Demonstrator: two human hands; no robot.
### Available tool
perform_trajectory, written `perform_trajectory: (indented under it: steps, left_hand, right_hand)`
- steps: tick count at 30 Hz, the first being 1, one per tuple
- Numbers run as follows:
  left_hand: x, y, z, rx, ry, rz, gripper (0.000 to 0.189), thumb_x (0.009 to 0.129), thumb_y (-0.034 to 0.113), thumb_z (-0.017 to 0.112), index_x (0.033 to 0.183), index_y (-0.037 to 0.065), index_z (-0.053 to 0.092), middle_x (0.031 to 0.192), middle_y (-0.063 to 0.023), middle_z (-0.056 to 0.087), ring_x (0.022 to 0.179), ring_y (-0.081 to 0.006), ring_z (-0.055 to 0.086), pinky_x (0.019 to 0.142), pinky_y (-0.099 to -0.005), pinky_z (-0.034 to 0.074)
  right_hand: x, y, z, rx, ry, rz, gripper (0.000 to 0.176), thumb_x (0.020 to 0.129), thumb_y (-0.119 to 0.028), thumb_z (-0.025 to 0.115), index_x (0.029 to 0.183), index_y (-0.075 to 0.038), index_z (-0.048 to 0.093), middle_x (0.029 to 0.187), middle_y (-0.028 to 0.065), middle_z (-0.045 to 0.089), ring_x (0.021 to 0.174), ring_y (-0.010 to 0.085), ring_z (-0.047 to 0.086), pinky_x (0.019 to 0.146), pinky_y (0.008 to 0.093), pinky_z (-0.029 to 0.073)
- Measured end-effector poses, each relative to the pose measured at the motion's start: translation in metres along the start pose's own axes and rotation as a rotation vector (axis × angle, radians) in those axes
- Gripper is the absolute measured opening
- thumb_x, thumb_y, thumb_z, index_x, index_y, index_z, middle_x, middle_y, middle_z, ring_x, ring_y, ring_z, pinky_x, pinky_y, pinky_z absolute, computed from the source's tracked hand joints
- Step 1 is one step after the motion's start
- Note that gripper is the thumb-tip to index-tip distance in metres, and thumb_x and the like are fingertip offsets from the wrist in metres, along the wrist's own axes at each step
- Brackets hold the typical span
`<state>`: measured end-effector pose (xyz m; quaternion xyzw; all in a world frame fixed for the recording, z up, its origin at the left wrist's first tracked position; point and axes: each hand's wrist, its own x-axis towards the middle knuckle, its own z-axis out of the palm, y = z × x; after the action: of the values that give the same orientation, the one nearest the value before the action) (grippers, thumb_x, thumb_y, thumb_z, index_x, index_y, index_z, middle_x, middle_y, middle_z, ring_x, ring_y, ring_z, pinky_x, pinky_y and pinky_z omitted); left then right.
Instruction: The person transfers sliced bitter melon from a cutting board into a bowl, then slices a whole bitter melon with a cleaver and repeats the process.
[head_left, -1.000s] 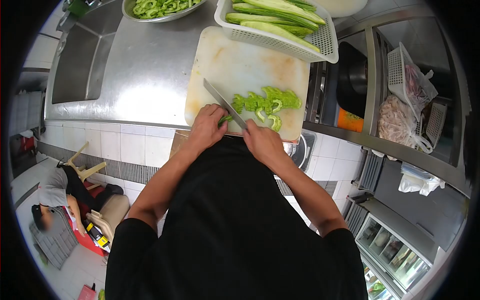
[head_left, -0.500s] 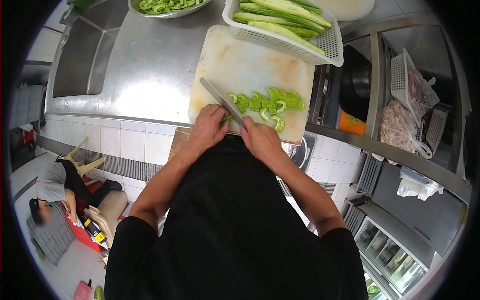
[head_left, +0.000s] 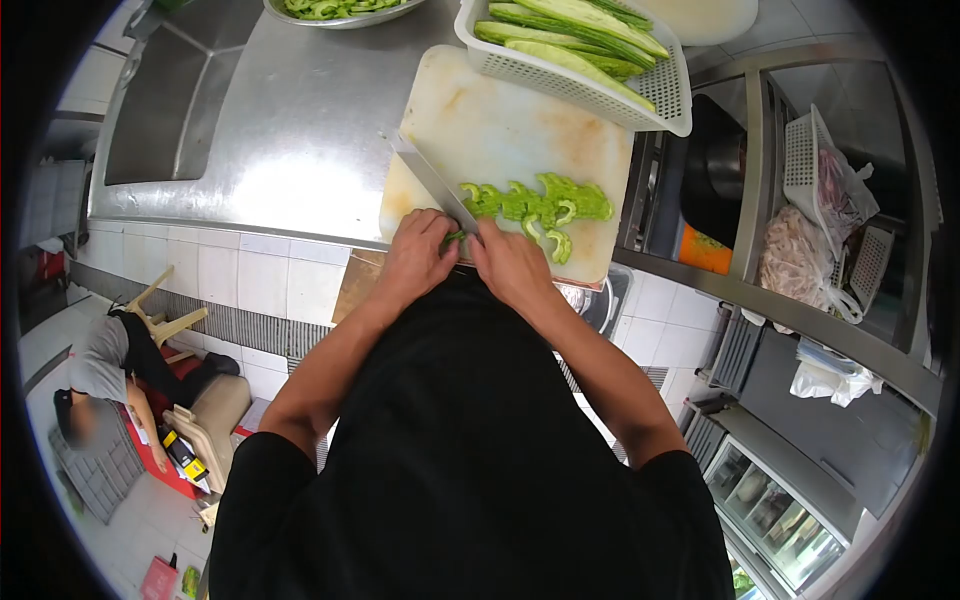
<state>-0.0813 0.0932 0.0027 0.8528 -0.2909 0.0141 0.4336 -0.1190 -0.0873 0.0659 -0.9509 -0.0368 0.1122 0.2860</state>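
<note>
My right hand (head_left: pixel 512 262) is closed round the handle of a knife (head_left: pixel 437 182), whose broad blade points away to the upper left over the white cutting board (head_left: pixel 510 120). Close beside the blade, my left hand (head_left: pixel 422 252) has its fingers curled on a small piece of green bitter melon (head_left: pixel 455 238) near the board's front edge. Most of that piece is hidden by the fingers. Right of the knife, crescent-shaped bitter melon slices (head_left: pixel 540 203) lie in a loose row.
A white basket (head_left: pixel 600 98) of long halved bitter melons overlaps the board's far side. A metal bowl (head_left: pixel 345 18) of slices stands at the far left, by a sink (head_left: pixel 165 110). Shelves with bagged food (head_left: pixel 795 255) are at right. Another person (head_left: pixel 105 355) is at lower left.
The knife's blade has turned to show more of its flat side, and my right hand has shifted slightly left. The person at lower left has lowered an arm. The slices lie much the same.
</note>
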Motion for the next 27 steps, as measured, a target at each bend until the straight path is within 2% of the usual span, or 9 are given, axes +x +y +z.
perform_trajectory:
  steps: [5,8,11,13,17,20,22,25,27]
  left_hand:
    - [-0.004,-0.002,-0.002,-0.013,0.022,-0.001,0.019,0.08,0.008,0.074,0.096,0.004,0.065,0.094,-0.0138,0.062,0.093,-0.035,0.06,0.085,-0.0444,0.049]
    - [-0.008,0.0,-0.005,-0.028,0.045,-0.037,0.019,0.08,0.007,0.074,0.096,0.004,0.066,0.095,-0.0135,0.062,0.093,-0.0349,0.06,0.085,-0.0444,0.049]
    - [-0.008,-0.002,-0.002,-0.004,0.031,-0.02,0.019,0.08,0.007,0.074,0.097,0.003,0.066,0.095,-0.0134,0.062,0.093,-0.0351,0.06,0.086,-0.0445,0.049]
    - [-0.007,-0.003,-0.001,-0.002,0.027,-0.021,0.019,0.08,0.007,0.074,0.097,0.003,0.066,0.095,-0.0135,0.062,0.094,-0.035,0.06,0.086,-0.0445,0.049]
    - [-0.007,-0.001,-0.004,0.027,0.013,-0.033,0.018,0.079,0.006,0.074,0.096,0.003,0.066,0.094,-0.0137,0.062,0.093,-0.0348,0.06,0.085,-0.0449,0.049]
    - [-0.011,-0.004,-0.002,-0.011,0.058,-0.021,0.018,0.079,0.006,0.074,0.094,0.003,0.066,0.093,-0.0132,0.063,0.091,-0.0344,0.06,0.083,-0.0445,0.049]
    - [-0.013,-0.004,-0.002,-0.019,0.06,-0.032,0.017,0.079,0.006,0.074,0.093,0.003,0.066,0.093,-0.0128,0.063,0.09,-0.0343,0.06,0.083,-0.0443,0.049]
    - [-0.014,-0.005,-0.001,-0.024,0.064,-0.026,0.017,0.079,0.006,0.075,0.092,0.003,0.066,0.092,-0.0121,0.063,0.089,-0.0339,0.06,0.082,-0.0438,0.049]
    - [-0.014,-0.004,-0.001,-0.02,0.062,-0.014,0.016,0.079,0.006,0.075,0.092,0.003,0.066,0.091,-0.0117,0.063,0.089,-0.0337,0.06,0.082,-0.0435,0.049]
  right_hand:
    - [0.013,-0.007,-0.017,-0.008,0.032,-0.002,0.02,0.101,-0.021,0.061,0.104,-0.002,0.055,0.074,0.0241,0.067,0.072,0.0477,0.066,0.064,0.0572,0.05]
    - [-0.018,-0.005,-0.029,-0.022,-0.046,-0.018,0.023,0.1,-0.024,0.059,0.107,-0.002,0.056,0.072,0.0246,0.068,0.07,0.0468,0.068,0.063,0.0583,0.052]
    - [-0.028,-0.004,-0.02,-0.026,-0.121,0.064,0.024,0.1,-0.025,0.059,0.106,-0.001,0.056,0.071,0.025,0.067,0.07,0.0471,0.068,0.063,0.0591,0.052]
    - [-0.01,-0.001,0.003,-0.032,0.012,0.002,0.023,0.1,-0.024,0.06,0.106,-0.001,0.056,0.07,0.0253,0.067,0.071,0.0474,0.068,0.063,0.0595,0.051]
    - [0.026,-0.01,0.006,-0.032,0.071,-0.029,0.022,0.101,-0.023,0.061,0.109,-0.003,0.057,0.072,0.0243,0.067,0.069,0.0472,0.066,0.061,0.0575,0.05]
    - [0.015,-0.012,-0.02,0.019,0.053,-0.026,0.023,0.101,-0.024,0.058,0.107,-0.001,0.056,0.075,0.0244,0.068,0.071,0.0473,0.068,0.064,0.0588,0.051]
    - [-0.007,-0.011,-0.031,0.027,-0.05,0.007,0.024,0.102,-0.024,0.057,0.108,-0.001,0.056,0.075,0.0247,0.068,0.071,0.0473,0.068,0.064,0.0589,0.051]
    - [-0.019,-0.007,-0.011,0.003,-0.109,0.061,0.023,0.101,-0.023,0.058,0.108,-0.001,0.056,0.072,0.025,0.068,0.07,0.047,0.067,0.063,0.059,0.051]
    - [0.001,-0.003,0.009,-0.002,-0.069,0.043,0.023,0.101,-0.024,0.059,0.108,-0.002,0.057,0.073,0.0252,0.068,0.069,0.0468,0.067,0.064,0.0586,0.051]
